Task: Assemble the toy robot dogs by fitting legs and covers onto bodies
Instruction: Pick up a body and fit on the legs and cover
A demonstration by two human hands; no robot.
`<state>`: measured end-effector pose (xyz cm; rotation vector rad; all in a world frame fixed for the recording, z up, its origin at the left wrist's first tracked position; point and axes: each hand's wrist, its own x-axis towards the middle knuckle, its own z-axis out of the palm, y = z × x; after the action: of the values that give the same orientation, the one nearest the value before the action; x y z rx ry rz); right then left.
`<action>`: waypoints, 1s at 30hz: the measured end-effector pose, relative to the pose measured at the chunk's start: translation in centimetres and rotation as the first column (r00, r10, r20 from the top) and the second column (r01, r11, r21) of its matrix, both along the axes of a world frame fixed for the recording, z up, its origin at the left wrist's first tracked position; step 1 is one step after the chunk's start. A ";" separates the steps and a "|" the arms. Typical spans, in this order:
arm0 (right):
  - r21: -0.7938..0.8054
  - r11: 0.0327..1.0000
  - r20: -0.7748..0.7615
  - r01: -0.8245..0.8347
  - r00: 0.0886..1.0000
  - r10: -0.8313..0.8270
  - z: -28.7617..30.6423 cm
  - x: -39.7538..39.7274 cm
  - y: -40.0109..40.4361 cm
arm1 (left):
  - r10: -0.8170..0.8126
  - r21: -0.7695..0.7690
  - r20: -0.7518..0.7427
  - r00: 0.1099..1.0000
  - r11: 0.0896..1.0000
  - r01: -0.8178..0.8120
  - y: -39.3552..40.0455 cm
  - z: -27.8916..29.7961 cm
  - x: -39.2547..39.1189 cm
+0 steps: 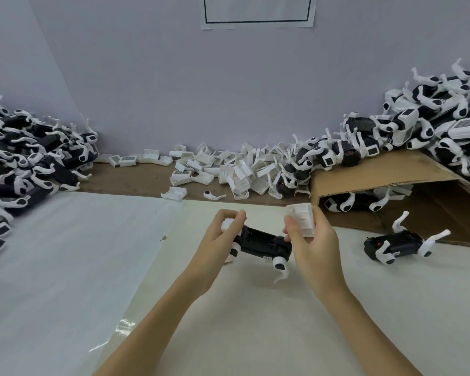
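Note:
A black toy dog body [263, 243] with white legs fitted hangs above the table between my hands. My left hand [220, 240] grips its left end, fingers curled over a white part there. My right hand [314, 240] holds a white ribbed cover [303, 217] just above the body's right end; thumb and fingers wrap the cover. One white leg [280, 270] dangles below the body.
Loose white covers [217, 169] lie heaped along the back wall. Dog bodies with legs pile up at the left [25, 164]. Finished dogs stack at the right [432, 126] over a cardboard box [385, 172]. Another covered-less dog [399, 244] lies right of my hands.

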<state>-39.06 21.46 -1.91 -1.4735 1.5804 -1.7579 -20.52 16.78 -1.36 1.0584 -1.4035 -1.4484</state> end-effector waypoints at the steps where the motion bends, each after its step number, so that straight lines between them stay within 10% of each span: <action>1: 0.010 1.000 -0.033 -0.027 0.999 0.027 0.0 0.1 0.1 | -0.009 -0.012 0.005 1.000 1.000 0.010 0.2 0.0 -0.2; 8: 0.051 0.997 -0.540 -0.049 0.839 0.069 -0.6 1.4 0.5 | -0.016 -0.088 0.017 1.000 0.996 0.017 1.0 0.3 -0.6; 17: 0.090 0.992 -0.785 -0.091 0.607 0.127 -0.8 1.1 0.9 | -0.009 -0.111 0.009 1.000 0.994 0.010 0.7 0.1 -0.4; 30: -0.109 0.993 -0.803 0.042 0.585 -0.112 -1.1 1.4 0.3 | -0.113 -0.197 0.105 0.988 0.971 0.133 0.8 0.0 -0.4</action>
<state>-37.68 21.74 -3.04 -2.5198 1.9929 -1.1974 -20.94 17.58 -1.31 0.9325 -1.6718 -1.3221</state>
